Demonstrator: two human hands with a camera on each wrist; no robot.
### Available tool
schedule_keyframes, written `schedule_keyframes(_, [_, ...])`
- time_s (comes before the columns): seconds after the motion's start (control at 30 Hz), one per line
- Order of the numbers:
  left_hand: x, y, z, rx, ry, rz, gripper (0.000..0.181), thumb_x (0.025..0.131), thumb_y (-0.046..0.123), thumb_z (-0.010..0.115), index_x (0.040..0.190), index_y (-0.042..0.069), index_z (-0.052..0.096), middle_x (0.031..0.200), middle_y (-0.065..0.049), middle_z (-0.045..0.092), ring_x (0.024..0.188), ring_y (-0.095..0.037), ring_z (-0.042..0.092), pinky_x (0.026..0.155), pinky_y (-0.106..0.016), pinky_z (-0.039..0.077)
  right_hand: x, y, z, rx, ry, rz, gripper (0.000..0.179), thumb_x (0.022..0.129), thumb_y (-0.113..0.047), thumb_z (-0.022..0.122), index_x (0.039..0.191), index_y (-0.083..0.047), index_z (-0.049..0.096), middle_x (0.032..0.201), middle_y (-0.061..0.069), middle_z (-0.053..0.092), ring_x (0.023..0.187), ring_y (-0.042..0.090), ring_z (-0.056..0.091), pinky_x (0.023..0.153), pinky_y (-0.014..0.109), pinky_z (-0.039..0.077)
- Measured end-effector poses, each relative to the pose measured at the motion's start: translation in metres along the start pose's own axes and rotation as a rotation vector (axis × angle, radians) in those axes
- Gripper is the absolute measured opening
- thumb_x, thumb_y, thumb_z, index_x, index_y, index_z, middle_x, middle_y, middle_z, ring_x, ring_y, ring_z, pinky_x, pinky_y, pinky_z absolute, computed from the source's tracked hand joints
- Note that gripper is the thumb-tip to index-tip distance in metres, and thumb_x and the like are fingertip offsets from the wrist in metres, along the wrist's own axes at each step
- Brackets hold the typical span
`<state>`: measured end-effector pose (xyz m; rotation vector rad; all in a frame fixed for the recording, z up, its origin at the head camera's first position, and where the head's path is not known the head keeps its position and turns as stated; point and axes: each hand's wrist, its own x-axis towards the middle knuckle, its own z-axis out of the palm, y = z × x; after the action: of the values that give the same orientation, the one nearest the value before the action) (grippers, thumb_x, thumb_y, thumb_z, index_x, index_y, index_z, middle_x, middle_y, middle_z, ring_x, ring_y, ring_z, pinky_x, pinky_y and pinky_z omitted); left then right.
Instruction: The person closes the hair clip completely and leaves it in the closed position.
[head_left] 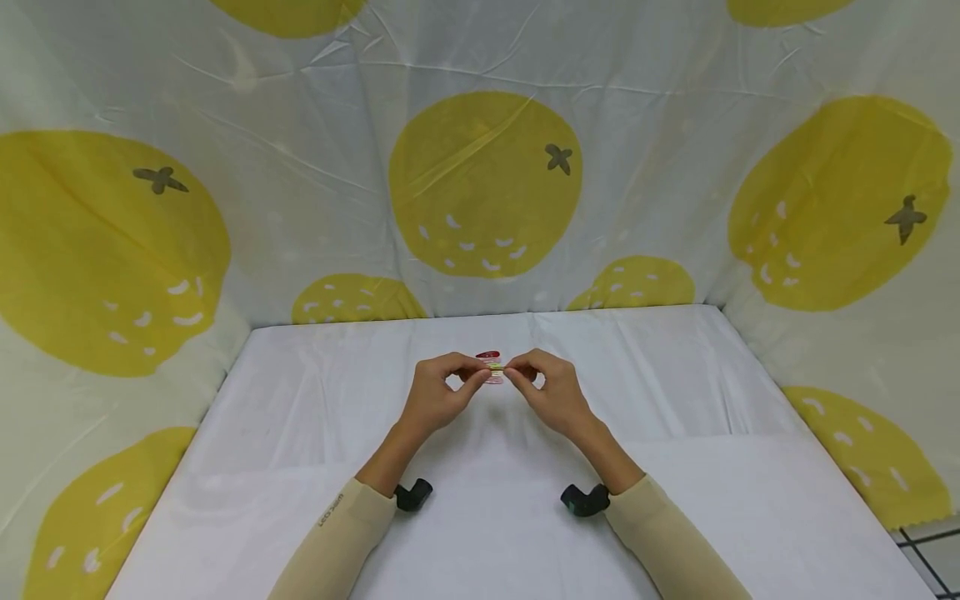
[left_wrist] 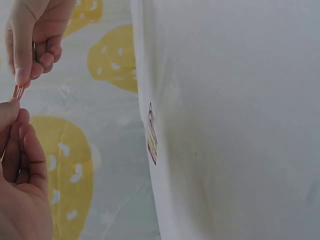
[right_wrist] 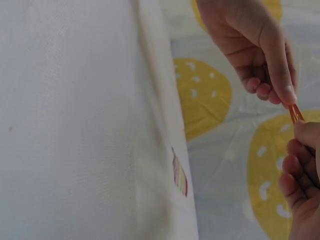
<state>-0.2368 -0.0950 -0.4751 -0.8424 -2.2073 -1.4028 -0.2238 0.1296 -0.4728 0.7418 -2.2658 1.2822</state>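
Between both hands, held above the table, is a small slim orange hair clip point(left_wrist: 18, 92) with narrow slits. My left hand point(head_left: 438, 396) pinches one end between thumb and forefinger. The other end sits between the thumb and forefinger of my right hand point(head_left: 557, 396). In the right wrist view the hair clip point(right_wrist: 296, 114) spans the short gap between the fingertips, its ends hidden under them. Beyond the hands, a row of several coloured hair clips point(head_left: 489, 355) lies flat on the table, red at the far end, partly covered by the fingers in the head view.
A white cloth covers the table point(head_left: 495, 517), with soft folds across it. White fabric point(head_left: 637, 183) printed with big yellow fruit rises at the back and both sides. Each wrist carries a small black camera point(head_left: 414, 495).
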Motion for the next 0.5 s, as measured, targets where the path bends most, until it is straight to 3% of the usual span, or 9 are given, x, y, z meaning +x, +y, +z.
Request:
schedule_keyframes(0.1, [0.000, 0.004, 0.000, -0.004, -0.002, -0.027, 0.006, 0.088, 0.004, 0.080, 0.093, 0.008, 0.079, 0.084, -0.005, 0.077, 0.072, -0.016, 0.067, 0.068, -0.031, 0.058, 0.000, 0.000, 0.000, 0.012, -0.005, 0.011, 0.006, 0.094, -0.017, 0.077, 0.099, -0.014, 0.076, 0.088, -0.004, 0.073, 0.076, 0.009, 0.059, 0.069, 0.025, 0.052])
schedule_keyframes(0.33, [0.005, 0.041, -0.011, -0.057, -0.037, -0.068, 0.004, 0.091, -0.001, 0.075, 0.094, -0.001, 0.078, 0.088, -0.011, 0.077, 0.075, -0.020, 0.067, 0.072, -0.023, 0.055, 0.000, -0.003, 0.000, 0.039, -0.030, 0.030, 0.006, 0.096, -0.017, 0.075, 0.101, -0.013, 0.075, 0.090, -0.003, 0.074, 0.078, 0.010, 0.061, 0.070, 0.028, 0.054])
schedule_keyframes(0.5, [0.005, 0.042, -0.012, -0.059, -0.065, -0.084, 0.007, 0.093, 0.001, 0.074, 0.097, -0.001, 0.078, 0.092, -0.011, 0.078, 0.080, -0.018, 0.068, 0.075, -0.024, 0.056, 0.000, -0.005, -0.003, 0.045, -0.049, 0.025, 0.006, 0.097, -0.017, 0.073, 0.101, -0.013, 0.075, 0.093, -0.002, 0.074, 0.081, 0.010, 0.063, 0.073, 0.027, 0.055])
